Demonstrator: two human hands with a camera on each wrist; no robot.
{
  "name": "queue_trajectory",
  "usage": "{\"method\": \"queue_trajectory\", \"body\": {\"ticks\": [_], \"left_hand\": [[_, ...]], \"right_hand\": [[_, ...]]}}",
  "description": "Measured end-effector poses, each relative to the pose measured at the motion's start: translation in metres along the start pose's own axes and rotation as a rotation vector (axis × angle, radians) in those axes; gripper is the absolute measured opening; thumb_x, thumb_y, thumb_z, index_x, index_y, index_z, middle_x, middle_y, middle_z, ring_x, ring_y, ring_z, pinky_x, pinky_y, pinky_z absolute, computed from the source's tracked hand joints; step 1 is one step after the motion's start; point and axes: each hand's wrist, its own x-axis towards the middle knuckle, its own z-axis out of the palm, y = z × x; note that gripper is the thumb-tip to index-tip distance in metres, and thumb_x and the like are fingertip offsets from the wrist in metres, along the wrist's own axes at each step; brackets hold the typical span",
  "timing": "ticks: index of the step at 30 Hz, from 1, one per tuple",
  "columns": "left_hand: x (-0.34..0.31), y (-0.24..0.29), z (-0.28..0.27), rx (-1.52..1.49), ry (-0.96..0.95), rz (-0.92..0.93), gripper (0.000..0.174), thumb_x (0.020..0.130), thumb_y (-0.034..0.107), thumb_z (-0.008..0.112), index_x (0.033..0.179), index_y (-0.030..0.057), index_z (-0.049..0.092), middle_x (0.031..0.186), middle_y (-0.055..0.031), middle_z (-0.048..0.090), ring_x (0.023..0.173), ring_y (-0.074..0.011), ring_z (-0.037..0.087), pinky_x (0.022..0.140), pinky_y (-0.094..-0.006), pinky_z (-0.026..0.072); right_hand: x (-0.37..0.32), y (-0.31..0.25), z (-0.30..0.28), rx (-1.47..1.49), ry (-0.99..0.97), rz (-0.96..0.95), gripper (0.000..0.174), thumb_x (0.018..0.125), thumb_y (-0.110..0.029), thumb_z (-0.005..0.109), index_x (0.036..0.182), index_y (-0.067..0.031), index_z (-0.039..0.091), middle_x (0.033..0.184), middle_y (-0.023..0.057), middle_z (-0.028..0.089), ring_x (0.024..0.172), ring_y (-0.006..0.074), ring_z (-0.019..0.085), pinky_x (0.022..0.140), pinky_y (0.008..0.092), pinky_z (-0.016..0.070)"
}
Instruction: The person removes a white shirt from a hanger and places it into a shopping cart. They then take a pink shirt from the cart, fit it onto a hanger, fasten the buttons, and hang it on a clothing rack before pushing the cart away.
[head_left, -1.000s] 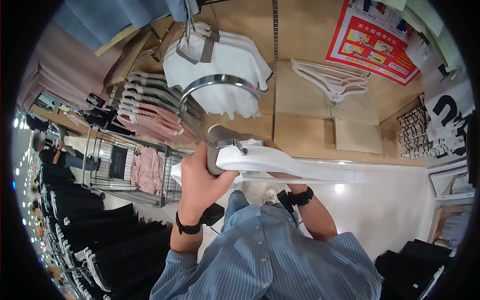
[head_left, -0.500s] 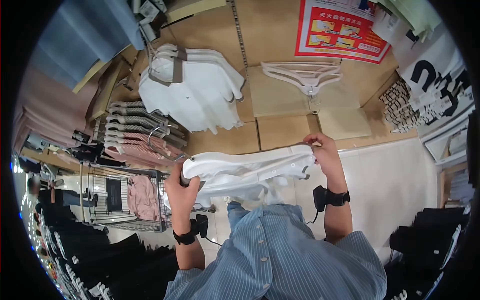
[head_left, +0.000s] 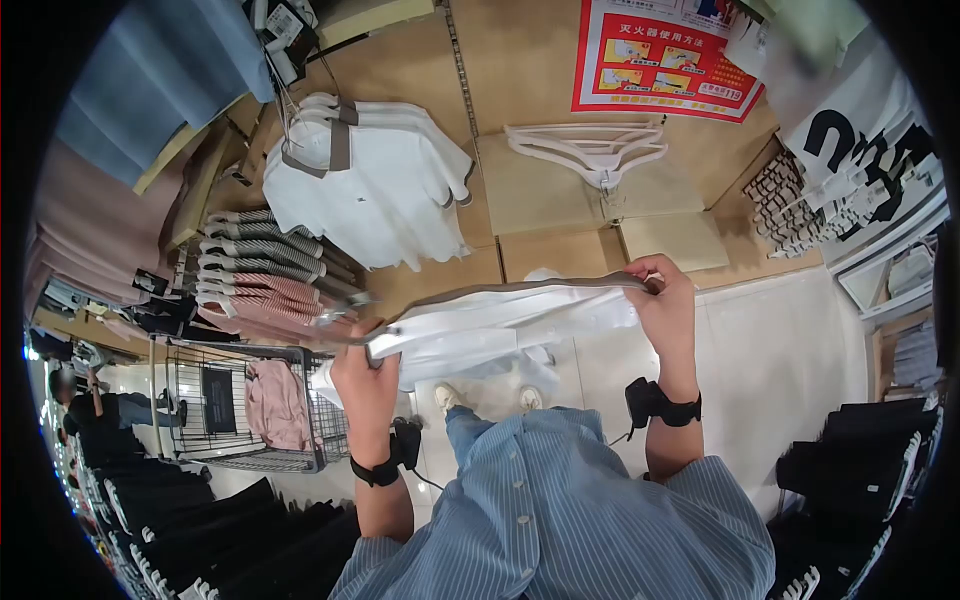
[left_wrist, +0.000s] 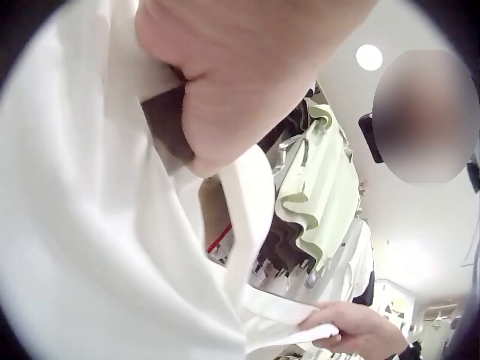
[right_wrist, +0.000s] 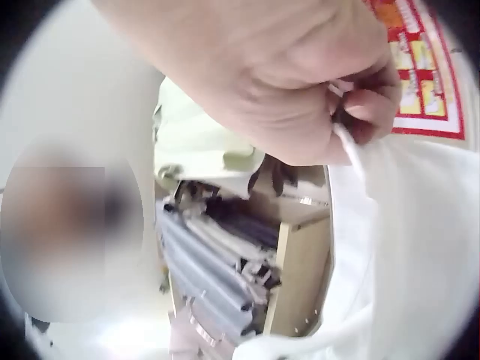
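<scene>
The white garment (head_left: pixel 470 315) hangs above the floor between both hands, the left hand (head_left: pixel 365 388) curled round one end, the right hand (head_left: pixel 668 305) pinching the other. It looks light, soft and prone to creasing; the grey-brown trim (head_left: pixel 540 283), probably firmer, seems the best place to hold.

Passable over glossy pale floor (head_left: pixel 765 370) right of the right hand (head_left: pixel 668 312). Blocked between it and the left hand (head_left: pixel 365 385) by a white, brown-edged cloth garment (head_left: pixel 480 330); leftward, by a grey wire-basket cart (head_left: pixel 315 456).
</scene>
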Motion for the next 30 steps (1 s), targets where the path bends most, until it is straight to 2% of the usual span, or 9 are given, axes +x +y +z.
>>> {"method": "queue_trajectory", "body": {"ticks": [3, 5, 7, 10, 13, 19, 21, 27, 30], "left_hand": [[0.006, 0.009, 0.014, 0.134, 0.036, 0.068, 0.037, 0.071, 0.008, 0.072, 0.106, 0.0039, 0.063, 0.088, -0.0173, 0.065, 0.076, -0.0381, 0.063, 0.066, -0.0431, 0.0505], [0.007, 0.017, 0.029, 0.186, 0.027, 0.054, 0.039, 0.07, 0.009, 0.073, 0.108, 0.0052, 0.062, 0.088, -0.0168, 0.065, 0.076, -0.0386, 0.063, 0.066, -0.0438, 0.0506], [0.005, 0.022, 0.037, 0.115, 0.002, -0.034, 0.037, 0.071, 0.008, 0.071, 0.107, 0.0051, 0.061, 0.083, -0.0181, 0.066, 0.075, -0.0394, 0.065, 0.064, -0.0438, 0.0512], [0.006, 0.017, 0.034, -0.039, -0.03, -0.094, 0.034, 0.073, 0.008, 0.07, 0.105, 0.0045, 0.06, 0.079, -0.0194, 0.066, 0.072, -0.0393, 0.066, 0.062, -0.0427, 0.0514], [0.006, 0.013, 0.017, -0.134, -0.075, -0.099, 0.032, 0.073, 0.007, 0.069, 0.104, 0.0039, 0.061, 0.078, -0.0197, 0.067, 0.071, -0.0384, 0.066, 0.061, -0.0407, 0.0515], [0.016, 0.018, 0.003, -0.24, -0.122, -0.078, 0.034, 0.07, 0.003, 0.067, 0.104, 0.0039, 0.061, 0.08, -0.0184, 0.067, 0.071, -0.0359, 0.067, 0.062, -0.0371, 0.0516], [0.018, 0.016, 0.003, -0.304, -0.13, -0.149, 0.037, 0.068, 0.003, 0.067, 0.105, 0.0043, 0.061, 0.082, -0.0186, 0.067, 0.073, -0.0353, 0.067, 0.064, -0.0368, 0.0517], [0.008, 0.032, 0.021, -0.14, -0.283, 0.041, 0.038, 0.071, 0.007, 0.064, 0.108, 0.0, 0.059, 0.088, -0.0202, 0.063, 0.082, -0.039, 0.062, 0.076, -0.0454, 0.049], [0.005, 0.031, 0.03, -0.173, -0.238, 0.043, 0.038, 0.071, 0.007, 0.064, 0.108, -0.0002, 0.058, 0.095, -0.0207, 0.06, 0.087, -0.0398, 0.059, 0.082, -0.0468, 0.0461]], "right_hand": [[-0.022, -0.018, 0.013, 0.09, -0.127, -0.065, 0.027, 0.073, 0.006, 0.064, 0.099, -0.0002, 0.06, 0.084, 0.0095, 0.058, 0.071, 0.0194, 0.059, 0.067, 0.0288, 0.049], [-0.053, -0.06, 0.026, 0.035, -0.401, -0.069, 0.03, 0.075, 0.003, 0.066, 0.103, -0.0009, 0.058, 0.086, 0.0099, 0.058, 0.073, 0.0226, 0.06, 0.071, 0.03, 0.05], [-0.078, -0.078, 0.046, 0.302, -0.667, -0.215, 0.036, 0.077, 0.0, 0.066, 0.112, -0.0022, 0.056, 0.095, 0.0113, 0.059, 0.082, 0.0236, 0.061, 0.074, 0.0318, 0.0512], [-0.073, -0.082, 0.035, 0.308, -0.898, -0.084, 0.045, 0.079, -0.003, 0.072, 0.121, -0.0021, 0.056, 0.109, 0.0124, 0.061, 0.1, 0.0241, 0.06, 0.084, 0.035, 0.0512], [-0.042, -0.063, 0.018, -0.256, -0.265, -0.754, 0.058, 0.079, -0.017, 0.076, 0.128, -0.0023, 0.051, 0.11, 0.0167, 0.059, 0.105, 0.0337, 0.059, 0.09, 0.04, 0.0486], [-0.029, -0.048, 0.013, -0.388, -0.715, -0.446, 0.066, 0.077, -0.033, 0.076, 0.13, -0.0017, 0.051, 0.108, 0.0201, 0.062, 0.107, 0.0393, 0.057, 0.094, 0.044, 0.0451], [-0.03, -0.045, 0.013, -0.36, -0.675, -0.459, 0.061, 0.078, -0.033, 0.075, 0.126, -0.0016, 0.053, 0.106, 0.0203, 0.062, 0.103, 0.0389, 0.058, 0.089, 0.0425, 0.0472], [-0.035, -0.037, 0.035, -0.345, -0.562, -0.65, 0.046, 0.082, -0.033, 0.072, 0.103, 0.004, 0.056, 0.087, 0.0168, 0.061, 0.082, 0.0344, 0.062, 0.07, 0.041, 0.0511], [-0.039, -0.042, 0.047, -0.372, -0.554, -0.566, 0.043, 0.081, -0.031, 0.074, 0.101, 0.0032, 0.056, 0.083, 0.016, 0.062, 0.076, 0.0346, 0.062, 0.068, 0.0415, 0.0512]]}}
